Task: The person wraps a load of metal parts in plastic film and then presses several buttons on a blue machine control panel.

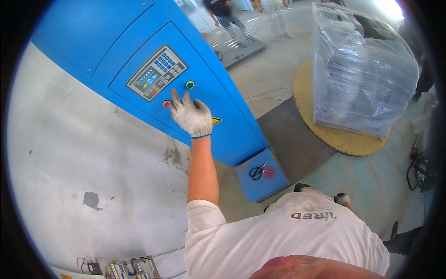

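Note:
My left hand [191, 116], in a pale, soiled knit glove, reaches up to the front of a blue machine cabinet [218, 100]. Its fingers are apart and hold nothing. They lie beside a red push button [166, 104], just below a control panel [157, 73] with a lit display and rows of keys. Whether a fingertip touches the cabinet I cannot tell. A green push button [190, 84] sits up and right of the fingers. My right hand [342, 199], also gloved, hangs low on my right side; its fingers are mostly hidden.
Scissors with black and red handles [261, 172] lie on a blue ledge [253, 189] at the cabinet's foot. Right of it, a film-wrapped load [362, 83] stands on a round yellow turntable [304, 100]. Open electrical parts [125, 269] sit low left. People stand in the background.

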The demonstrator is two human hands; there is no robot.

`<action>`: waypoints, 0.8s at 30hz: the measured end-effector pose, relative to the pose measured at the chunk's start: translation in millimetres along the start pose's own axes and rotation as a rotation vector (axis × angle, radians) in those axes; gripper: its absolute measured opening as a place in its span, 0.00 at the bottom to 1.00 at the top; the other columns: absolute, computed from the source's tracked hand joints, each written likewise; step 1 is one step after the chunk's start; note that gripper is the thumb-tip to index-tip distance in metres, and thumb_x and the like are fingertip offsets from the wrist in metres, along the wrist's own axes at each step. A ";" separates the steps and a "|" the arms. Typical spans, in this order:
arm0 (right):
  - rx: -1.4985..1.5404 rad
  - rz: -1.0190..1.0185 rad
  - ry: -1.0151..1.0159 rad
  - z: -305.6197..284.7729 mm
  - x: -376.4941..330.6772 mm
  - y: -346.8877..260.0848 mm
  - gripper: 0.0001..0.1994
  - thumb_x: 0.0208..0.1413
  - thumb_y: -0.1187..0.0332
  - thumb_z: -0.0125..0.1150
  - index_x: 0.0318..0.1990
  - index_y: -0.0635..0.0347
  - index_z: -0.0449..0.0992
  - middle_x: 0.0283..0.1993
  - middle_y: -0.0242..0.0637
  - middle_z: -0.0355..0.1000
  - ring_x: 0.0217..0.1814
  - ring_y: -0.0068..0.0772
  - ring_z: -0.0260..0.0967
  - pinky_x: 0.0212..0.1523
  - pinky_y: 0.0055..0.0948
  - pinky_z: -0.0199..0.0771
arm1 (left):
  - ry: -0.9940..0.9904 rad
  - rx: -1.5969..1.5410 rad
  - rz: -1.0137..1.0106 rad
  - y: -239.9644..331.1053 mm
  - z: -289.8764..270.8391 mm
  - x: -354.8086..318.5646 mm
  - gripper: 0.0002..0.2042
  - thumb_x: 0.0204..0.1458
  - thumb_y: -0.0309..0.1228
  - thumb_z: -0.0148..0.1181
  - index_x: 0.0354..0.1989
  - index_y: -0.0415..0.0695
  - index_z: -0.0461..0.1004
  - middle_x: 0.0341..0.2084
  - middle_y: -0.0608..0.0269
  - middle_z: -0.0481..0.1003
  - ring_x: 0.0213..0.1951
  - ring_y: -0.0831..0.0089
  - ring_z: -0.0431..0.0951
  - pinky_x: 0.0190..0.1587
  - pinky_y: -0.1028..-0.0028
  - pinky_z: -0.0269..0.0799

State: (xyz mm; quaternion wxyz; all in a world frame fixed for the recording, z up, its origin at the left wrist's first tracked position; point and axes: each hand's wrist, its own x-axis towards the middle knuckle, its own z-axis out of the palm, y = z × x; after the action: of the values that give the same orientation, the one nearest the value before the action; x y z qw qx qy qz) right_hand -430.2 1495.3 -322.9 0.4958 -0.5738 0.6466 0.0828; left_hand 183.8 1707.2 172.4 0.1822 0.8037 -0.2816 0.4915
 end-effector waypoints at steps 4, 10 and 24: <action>-0.109 -0.031 0.020 -0.5 8.7 15.5 0.20 0.62 0.69 0.68 0.61 0.60 0.80 0.35 0.42 0.83 0.30 0.40 0.80 0.30 0.44 0.80 | 0.130 0.023 0.029 -2.5 -10.6 43.4 0.14 0.52 0.21 0.66 0.48 0.30 0.83 0.68 0.29 0.70 0.59 0.33 0.78 0.51 0.42 0.84; -0.242 -0.089 0.039 -1.7 17.5 13.8 0.18 0.63 0.65 0.68 0.59 0.58 0.82 0.37 0.41 0.84 0.32 0.42 0.82 0.33 0.45 0.82 | 0.106 0.043 0.103 -14.3 -3.8 49.4 0.13 0.53 0.22 0.66 0.47 0.31 0.84 0.68 0.30 0.71 0.61 0.32 0.79 0.51 0.41 0.86; -0.608 -0.413 0.104 -6.3 20.5 29.8 0.14 0.61 0.57 0.68 0.48 0.55 0.87 0.44 0.42 0.87 0.50 0.46 0.87 0.52 0.44 0.87 | -0.095 0.113 -0.026 -34.1 8.1 58.8 0.13 0.52 0.25 0.64 0.45 0.35 0.86 0.71 0.39 0.75 0.57 0.38 0.82 0.55 0.47 0.85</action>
State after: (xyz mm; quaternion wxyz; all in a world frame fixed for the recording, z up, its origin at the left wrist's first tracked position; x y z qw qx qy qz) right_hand -455.1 1487.2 -348.6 0.2755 -0.8166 0.4874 0.1401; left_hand 232.0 1712.9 220.7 0.1291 0.8387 -0.2512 0.4656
